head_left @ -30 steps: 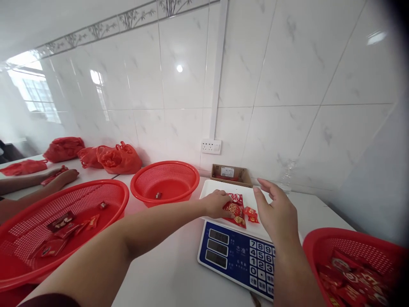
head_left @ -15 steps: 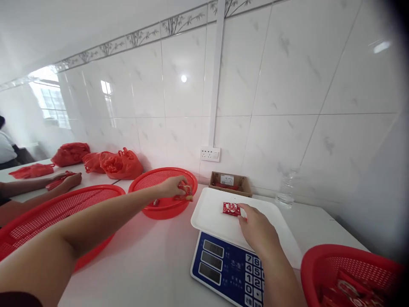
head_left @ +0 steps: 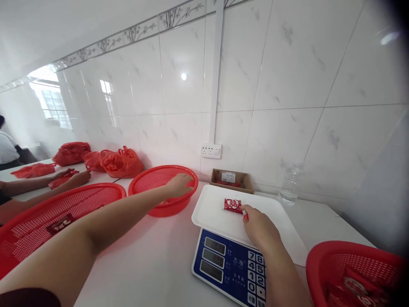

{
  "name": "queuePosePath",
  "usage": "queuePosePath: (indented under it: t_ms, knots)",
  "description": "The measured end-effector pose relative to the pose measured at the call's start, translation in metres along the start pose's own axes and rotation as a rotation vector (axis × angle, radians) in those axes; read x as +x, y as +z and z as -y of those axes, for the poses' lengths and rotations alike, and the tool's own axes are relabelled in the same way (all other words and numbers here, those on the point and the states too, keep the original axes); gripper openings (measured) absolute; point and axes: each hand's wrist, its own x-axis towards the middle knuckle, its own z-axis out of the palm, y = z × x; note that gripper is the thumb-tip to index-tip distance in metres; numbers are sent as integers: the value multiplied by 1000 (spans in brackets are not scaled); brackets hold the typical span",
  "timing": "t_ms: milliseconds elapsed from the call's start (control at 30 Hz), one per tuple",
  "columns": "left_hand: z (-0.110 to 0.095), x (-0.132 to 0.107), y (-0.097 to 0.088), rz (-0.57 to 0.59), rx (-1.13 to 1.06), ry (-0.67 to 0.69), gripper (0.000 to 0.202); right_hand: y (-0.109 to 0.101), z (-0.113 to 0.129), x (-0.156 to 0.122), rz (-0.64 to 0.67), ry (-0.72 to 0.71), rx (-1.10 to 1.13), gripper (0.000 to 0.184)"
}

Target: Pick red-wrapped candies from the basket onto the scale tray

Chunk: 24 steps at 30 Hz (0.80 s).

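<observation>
On the scale's white tray [head_left: 211, 213], right hand [head_left: 260, 228] pinches a red packet [head_left: 233, 205]; left hand [head_left: 179, 186] hangs loosely open over the middle basket [head_left: 191, 172]; lift the packet cleanly, no dragging

Packet [head_left: 233, 205]: red with white emblem, at 12 o'clock of the scale tray.
Scale tray [head_left: 217, 213]: white.
Scale panel [head_left: 223, 264]: blue, white keys.
Round basket [head_left: 150, 183]: red mesh.
Wall tiles [head_left: 287, 85]: white, grey marbling; bamboo-pattern border at 11 o'clock.
</observation>
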Motion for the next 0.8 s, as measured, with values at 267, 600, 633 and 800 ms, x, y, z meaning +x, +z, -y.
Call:
queuePosePath:
  t_ms: [267, 600, 633, 800]
  knots:
    - [-116, 34, 58, 199, -104, 375, 44, -3, 0, 3, -48, 26, 54, 49]
    - [-96, 27, 57, 221, -454, 138, 58, -16, 9, 0, -247, 105, 417, 47]
    - [-93, 24, 53, 252, -525, 113, 55, -15, 10, 1, -260, 93, 467, 47]
    - [-91, 3, 37, 458, -844, 70, 44, -4, 16, 4, -268, 29, 669, 47]
